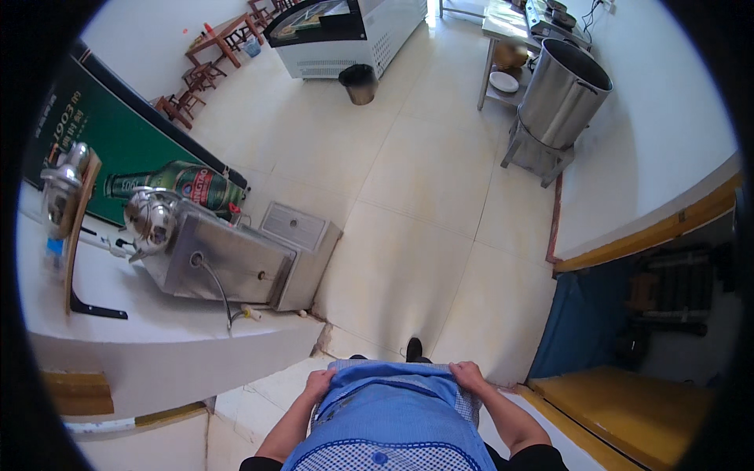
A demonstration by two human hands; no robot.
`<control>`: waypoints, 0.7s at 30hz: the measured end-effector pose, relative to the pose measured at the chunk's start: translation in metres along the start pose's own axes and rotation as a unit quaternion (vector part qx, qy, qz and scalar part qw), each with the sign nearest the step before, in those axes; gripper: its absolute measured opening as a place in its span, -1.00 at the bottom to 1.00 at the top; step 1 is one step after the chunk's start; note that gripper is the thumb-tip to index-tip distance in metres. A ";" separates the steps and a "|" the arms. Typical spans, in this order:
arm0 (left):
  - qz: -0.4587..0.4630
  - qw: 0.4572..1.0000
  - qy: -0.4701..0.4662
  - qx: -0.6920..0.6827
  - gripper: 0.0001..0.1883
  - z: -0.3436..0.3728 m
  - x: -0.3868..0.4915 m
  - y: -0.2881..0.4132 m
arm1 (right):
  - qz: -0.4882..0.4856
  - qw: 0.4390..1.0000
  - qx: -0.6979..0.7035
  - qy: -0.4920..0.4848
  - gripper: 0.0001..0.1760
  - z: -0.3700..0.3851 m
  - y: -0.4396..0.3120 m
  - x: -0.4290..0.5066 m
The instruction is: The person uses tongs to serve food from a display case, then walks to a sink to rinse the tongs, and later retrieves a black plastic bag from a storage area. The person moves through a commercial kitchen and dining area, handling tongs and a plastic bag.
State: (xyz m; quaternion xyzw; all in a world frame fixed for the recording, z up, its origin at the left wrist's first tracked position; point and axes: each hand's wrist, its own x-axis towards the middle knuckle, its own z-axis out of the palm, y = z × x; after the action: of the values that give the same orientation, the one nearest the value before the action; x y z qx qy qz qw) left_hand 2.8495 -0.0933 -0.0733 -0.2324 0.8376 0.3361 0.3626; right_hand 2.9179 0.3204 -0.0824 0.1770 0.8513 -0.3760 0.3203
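A blue apron (394, 406) with a dotted, button-trimmed upper part covers my front. My left hand (320, 382) grips the left edge of its raised lower part, and my right hand (466, 375) grips the right edge. The cloth between my hands lies in loose folds, with a small-checked fabric showing along its rim and sides. Fingertips of both hands are partly hidden by the cloth. Below the hem a dark shoe (414, 348) shows on the tiled floor (406, 265).
A steel machine (235, 253) and a wall shelf (82, 212) stand at left. A tall steel pot (559, 97) on a stand is at upper right, near a steel table (492, 29). A bin (359, 85) sits by a display freezer (324, 56). An open doorway (624, 312) is at right.
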 end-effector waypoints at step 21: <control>-0.002 1.000 0.011 -0.019 -0.62 -0.135 0.268 0.209 | 0.119 0.984 0.041 0.127 -0.41 -0.133 -0.156 0.261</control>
State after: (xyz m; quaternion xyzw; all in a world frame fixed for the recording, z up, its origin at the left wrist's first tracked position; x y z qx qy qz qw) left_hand 2.4875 -0.0912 -0.1268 -0.2445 0.8346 0.3483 0.3498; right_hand 2.5875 0.3341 -0.1090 0.3359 0.8418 -0.3445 0.2446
